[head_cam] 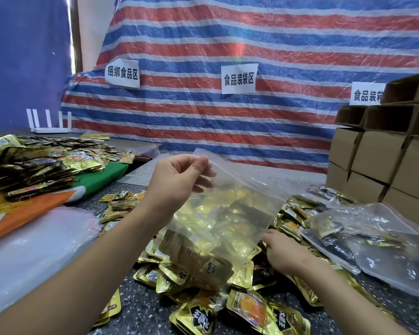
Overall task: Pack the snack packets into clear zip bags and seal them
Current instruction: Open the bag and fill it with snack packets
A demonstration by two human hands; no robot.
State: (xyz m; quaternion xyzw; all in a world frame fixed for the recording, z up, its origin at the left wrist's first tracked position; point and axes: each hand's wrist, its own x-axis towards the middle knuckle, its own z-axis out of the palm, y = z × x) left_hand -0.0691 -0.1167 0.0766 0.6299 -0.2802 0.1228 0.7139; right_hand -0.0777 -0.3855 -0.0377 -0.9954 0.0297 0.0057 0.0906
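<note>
**Left hand holds up a clear bag, right hand down in the packets**

I see my left hand (177,180) raised above the loose pile of snack packets (242,308), pinching the top corner of a clear zip bag (218,213) between thumb and forefinger; the other fingers curl loosely behind the plastic. The bag hangs slanted from that pinch, its zip strip running down to the right, its lower end drooping onto the pile. Through the plastic I see gold packets, but I cannot tell whether they are inside the bag or merely behind it.

My right hand (283,252) is low, just right of the bag's bottom edge, palm down on the packets. Its fingertips are hidden behind the bag, so I cannot tell how far they are spread or whether they grip anything.

Right of the pile lie filled zip bags (363,240), and beyond those a stack of cardboard boxes (382,163). Left of the pile sit flat empty bags (34,245), with a second heap of packets (34,163) farther back on a green cloth (104,175). A striped tarp (228,44) with paper signs (238,78) stands behind everything.
</note>
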